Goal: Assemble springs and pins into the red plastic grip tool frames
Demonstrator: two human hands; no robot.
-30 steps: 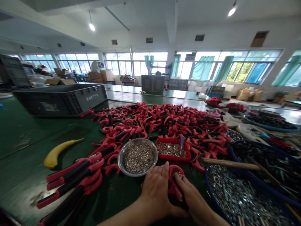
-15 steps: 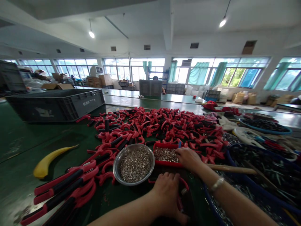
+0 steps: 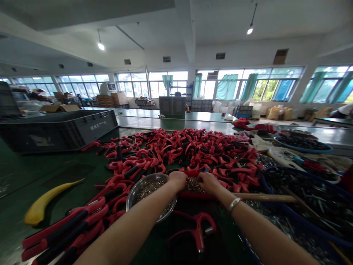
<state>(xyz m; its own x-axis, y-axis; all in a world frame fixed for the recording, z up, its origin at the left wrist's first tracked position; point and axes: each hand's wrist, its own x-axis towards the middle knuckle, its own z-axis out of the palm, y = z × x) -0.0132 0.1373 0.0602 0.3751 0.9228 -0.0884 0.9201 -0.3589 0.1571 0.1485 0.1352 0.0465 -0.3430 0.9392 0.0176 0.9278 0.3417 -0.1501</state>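
Both of my hands reach into a small red tray [image 3: 193,194] of tiny metal parts. My left hand [image 3: 178,180] is curled at the tray's left end, fingers bent down into the parts. My right hand [image 3: 208,183], a bracelet on its wrist, is curled over the tray's right half. What the fingers hold is hidden. A round steel bowl [image 3: 134,194] of small metal pieces sits under my left forearm. A red clamp handle piece [image 3: 199,227] lies on the green table [image 3: 33,169] near me, free of both hands.
A big heap of red and black clamp parts [image 3: 187,151] lies behind the tray. Assembled red clamps [image 3: 68,230] lie at left beside a yellow curved tool [image 3: 45,202]. Blue tubs of metal hardware [image 3: 303,191] and a wooden stick [image 3: 264,198] stand right. A grey crate [image 3: 57,130] is far left.
My left hand let go of the red clamp piece and moved forward to the red tray beside my right hand. The clamp piece now lies alone on the table. The camera tilted slightly.
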